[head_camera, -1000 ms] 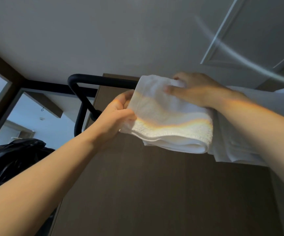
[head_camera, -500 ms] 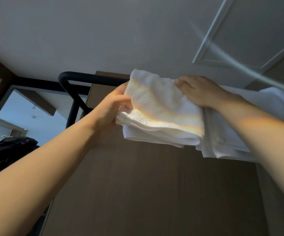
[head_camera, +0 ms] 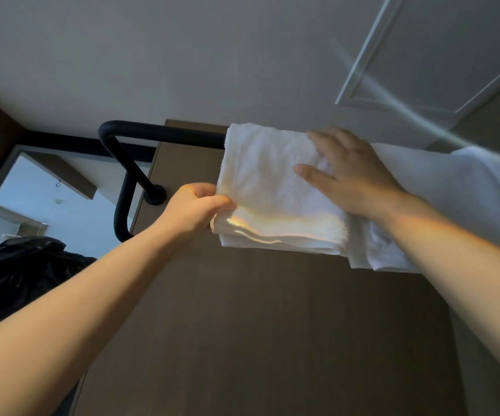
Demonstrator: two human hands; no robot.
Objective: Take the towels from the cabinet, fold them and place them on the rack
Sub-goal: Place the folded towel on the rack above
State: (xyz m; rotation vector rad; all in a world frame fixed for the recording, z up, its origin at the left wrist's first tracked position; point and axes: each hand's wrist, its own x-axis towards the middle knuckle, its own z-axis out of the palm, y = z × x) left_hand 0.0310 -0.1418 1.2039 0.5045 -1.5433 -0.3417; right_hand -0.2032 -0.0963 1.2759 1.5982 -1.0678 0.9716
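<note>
Pinching the left corner of a folded towel (head_camera: pixel 272 187) in the curled left hand (head_camera: pixel 193 210); pressing its top with the flat, straight-fingered right hand (head_camera: pixel 355 175); holding it draped over the black rack (head_camera: pixel 152 135), beside another towel (head_camera: pixel 452 190).

ceiling (head_camera: pixel 152 55): plain pale grey | framed hatch (head_camera: pixel 440 55): upper right of ceiling | wall panel (head_camera: pixel 257 325): dark brown wood grain | black plastic bag (head_camera: pixel 17 265): lower left | light: dim, cool
</note>
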